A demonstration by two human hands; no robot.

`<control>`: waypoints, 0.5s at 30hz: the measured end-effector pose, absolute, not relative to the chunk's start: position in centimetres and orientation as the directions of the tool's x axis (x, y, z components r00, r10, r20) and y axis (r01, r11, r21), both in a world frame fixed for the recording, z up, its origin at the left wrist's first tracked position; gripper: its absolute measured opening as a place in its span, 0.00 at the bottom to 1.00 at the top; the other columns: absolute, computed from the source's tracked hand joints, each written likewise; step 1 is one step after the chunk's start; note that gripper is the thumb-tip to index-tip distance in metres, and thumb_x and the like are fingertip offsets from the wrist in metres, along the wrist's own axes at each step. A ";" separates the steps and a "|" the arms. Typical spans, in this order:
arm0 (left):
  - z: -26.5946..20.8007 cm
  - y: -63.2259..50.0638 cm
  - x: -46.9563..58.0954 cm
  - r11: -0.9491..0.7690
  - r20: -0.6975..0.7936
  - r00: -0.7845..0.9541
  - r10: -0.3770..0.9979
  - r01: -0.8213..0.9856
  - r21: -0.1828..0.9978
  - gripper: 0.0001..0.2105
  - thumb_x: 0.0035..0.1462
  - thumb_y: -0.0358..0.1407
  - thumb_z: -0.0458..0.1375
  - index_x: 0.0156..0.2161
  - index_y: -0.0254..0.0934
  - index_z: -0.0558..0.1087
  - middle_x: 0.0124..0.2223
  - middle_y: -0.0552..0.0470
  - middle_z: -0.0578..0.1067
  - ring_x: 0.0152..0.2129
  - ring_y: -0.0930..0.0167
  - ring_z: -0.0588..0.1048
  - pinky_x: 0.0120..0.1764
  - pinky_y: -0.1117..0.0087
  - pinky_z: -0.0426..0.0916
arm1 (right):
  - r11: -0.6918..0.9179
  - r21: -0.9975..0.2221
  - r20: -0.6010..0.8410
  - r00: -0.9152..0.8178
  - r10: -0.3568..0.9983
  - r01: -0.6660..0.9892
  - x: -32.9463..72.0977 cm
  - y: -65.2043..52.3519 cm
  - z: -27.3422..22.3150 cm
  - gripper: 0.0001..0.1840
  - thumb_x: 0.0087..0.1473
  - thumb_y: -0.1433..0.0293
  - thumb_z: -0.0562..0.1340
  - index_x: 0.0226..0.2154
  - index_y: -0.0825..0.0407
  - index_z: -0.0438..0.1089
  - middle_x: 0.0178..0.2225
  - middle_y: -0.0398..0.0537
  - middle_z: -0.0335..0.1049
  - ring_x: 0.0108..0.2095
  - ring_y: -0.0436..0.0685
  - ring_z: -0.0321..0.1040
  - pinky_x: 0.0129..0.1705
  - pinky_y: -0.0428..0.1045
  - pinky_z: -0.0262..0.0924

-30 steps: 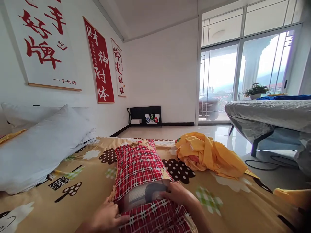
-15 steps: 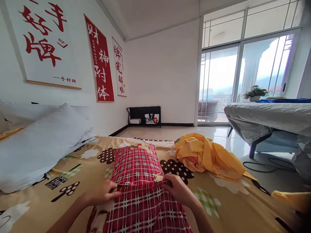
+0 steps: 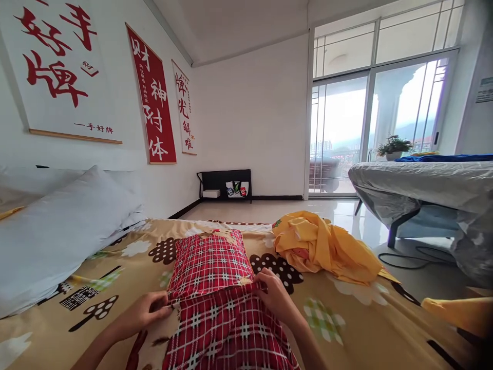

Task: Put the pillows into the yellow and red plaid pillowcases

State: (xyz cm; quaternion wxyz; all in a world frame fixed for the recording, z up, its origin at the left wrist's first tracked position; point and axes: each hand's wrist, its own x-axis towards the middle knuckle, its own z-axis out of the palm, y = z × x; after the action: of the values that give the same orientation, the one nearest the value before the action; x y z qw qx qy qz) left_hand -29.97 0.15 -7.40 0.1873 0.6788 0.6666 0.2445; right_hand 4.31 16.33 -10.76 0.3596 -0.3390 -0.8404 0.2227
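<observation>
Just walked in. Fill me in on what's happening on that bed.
A person is working on a red plaid pillow that lies on a patterned tan bedsheet. The left hand pinches the pillowcase's left edge, and the right hand grips the fabric at the opposite side, where the case folds over. A crumpled yellow cloth lies to the right, white pillows to the left.

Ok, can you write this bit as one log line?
left hand: pinching red plaid pillowcase edge | right hand: pinching same edge | yellow cloth: beside, apart
</observation>
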 end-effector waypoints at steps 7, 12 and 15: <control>-9.5 0.8 -33.8 -0.037 0.392 -0.470 0.791 0.602 0.797 0.25 0.47 0.62 0.53 0.26 0.39 0.67 0.26 0.54 0.67 0.27 0.68 0.69 0.31 0.72 0.66 | 0.587 -0.734 0.379 -0.512 0.771 0.341 4.5 17.6 -11.9 0.08 0.47 0.65 0.61 0.31 0.50 0.68 0.33 0.45 0.68 0.34 0.55 0.63 0.37 0.47 0.57; -12.4 1.2 -35.1 0.221 0.164 -0.522 0.837 0.598 0.770 0.29 0.44 0.65 0.51 0.34 0.41 0.74 0.40 0.44 0.78 0.41 0.56 0.76 0.43 0.61 0.71 | 0.296 -0.883 0.154 -0.368 0.917 0.366 4.6 19.7 -14.2 0.23 0.48 0.47 0.55 0.22 0.50 0.64 0.21 0.44 0.63 0.26 0.58 0.64 0.33 0.52 0.59; -14.1 1.8 -34.1 0.251 0.029 -0.443 0.896 0.561 0.789 0.33 0.44 0.67 0.47 0.36 0.41 0.76 0.46 0.42 0.78 0.48 0.54 0.74 0.49 0.58 0.69 | 0.231 -0.914 0.065 -0.439 0.896 0.335 2.4 19.6 -15.6 0.29 0.47 0.42 0.53 0.19 0.50 0.65 0.21 0.47 0.66 0.29 0.62 0.68 0.35 0.55 0.62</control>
State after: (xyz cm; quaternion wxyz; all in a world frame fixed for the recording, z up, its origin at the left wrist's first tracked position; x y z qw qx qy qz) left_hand -34.10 1.83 -14.13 0.2205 0.4794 0.7596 0.3801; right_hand 2.42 19.59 -15.62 0.3122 -0.4277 -0.7197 0.4492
